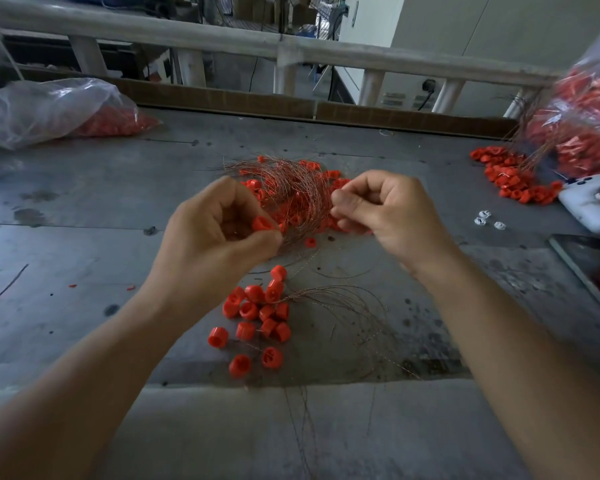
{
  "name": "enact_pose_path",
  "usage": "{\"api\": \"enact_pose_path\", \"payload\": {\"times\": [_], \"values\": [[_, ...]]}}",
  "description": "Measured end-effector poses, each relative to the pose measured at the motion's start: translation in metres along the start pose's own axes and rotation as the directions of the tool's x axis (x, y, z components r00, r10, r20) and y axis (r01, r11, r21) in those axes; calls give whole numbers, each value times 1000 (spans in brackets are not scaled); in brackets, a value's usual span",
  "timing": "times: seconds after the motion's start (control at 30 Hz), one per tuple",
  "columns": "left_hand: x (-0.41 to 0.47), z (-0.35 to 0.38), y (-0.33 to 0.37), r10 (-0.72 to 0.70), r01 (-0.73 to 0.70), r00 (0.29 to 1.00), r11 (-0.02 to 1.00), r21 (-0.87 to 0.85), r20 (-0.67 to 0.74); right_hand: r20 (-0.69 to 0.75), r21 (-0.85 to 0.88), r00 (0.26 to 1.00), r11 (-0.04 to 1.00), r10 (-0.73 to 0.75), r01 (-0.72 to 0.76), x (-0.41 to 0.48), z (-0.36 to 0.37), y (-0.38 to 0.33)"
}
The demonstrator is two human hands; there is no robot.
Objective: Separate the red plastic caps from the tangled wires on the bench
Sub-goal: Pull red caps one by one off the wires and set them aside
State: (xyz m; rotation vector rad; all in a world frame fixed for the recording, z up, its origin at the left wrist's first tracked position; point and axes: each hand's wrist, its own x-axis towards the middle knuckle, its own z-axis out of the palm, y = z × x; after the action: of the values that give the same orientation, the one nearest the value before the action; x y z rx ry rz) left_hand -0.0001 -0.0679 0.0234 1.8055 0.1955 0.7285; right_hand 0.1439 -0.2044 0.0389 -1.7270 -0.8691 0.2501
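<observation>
Red cap [262,224] pinched in left hand [215,233], right hand [392,209] pinching tangled wires [293,187], loose caps [255,311] beneath, plastic bag [42,105] far left

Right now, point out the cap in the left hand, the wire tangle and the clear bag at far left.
cap [262,224]: head view, its hollow top.
wire tangle [291,190]: head view, middle of the strands.
clear bag [49,102]: head view, its crumpled top.

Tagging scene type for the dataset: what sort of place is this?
Likely a small factory or workshop sorting station: a scuffed grey bench, big plastic bags of red caps, and a tangled wire bundle mid-sorting.
</observation>
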Motion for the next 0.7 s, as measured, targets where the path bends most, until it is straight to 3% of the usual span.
{"api": "enact_pose_path", "payload": {"times": [0.1,0.23,0.4,0.57,0.7], "values": [[2,-4,-1,-31,31,1000,999,-35,-1,-154,-228,985,967,77,-112,11,-15,18],[0,-2,-1,-56,56,998,998,-24,25,-75,-543,990,827,122,-143,12,-13,33],[2,-2,-3,-65,65,998,997,36,17,0,-631,994,771,109,-84,11,-10,33],[2,-1,1,-107,107,994,994,9,-11,195,-653,974,756,112,44,8,-4,32],[4,-4,1,-107,108,993,994,14,-56,187,-671,982,733,22,111,9,-6,29]]}}
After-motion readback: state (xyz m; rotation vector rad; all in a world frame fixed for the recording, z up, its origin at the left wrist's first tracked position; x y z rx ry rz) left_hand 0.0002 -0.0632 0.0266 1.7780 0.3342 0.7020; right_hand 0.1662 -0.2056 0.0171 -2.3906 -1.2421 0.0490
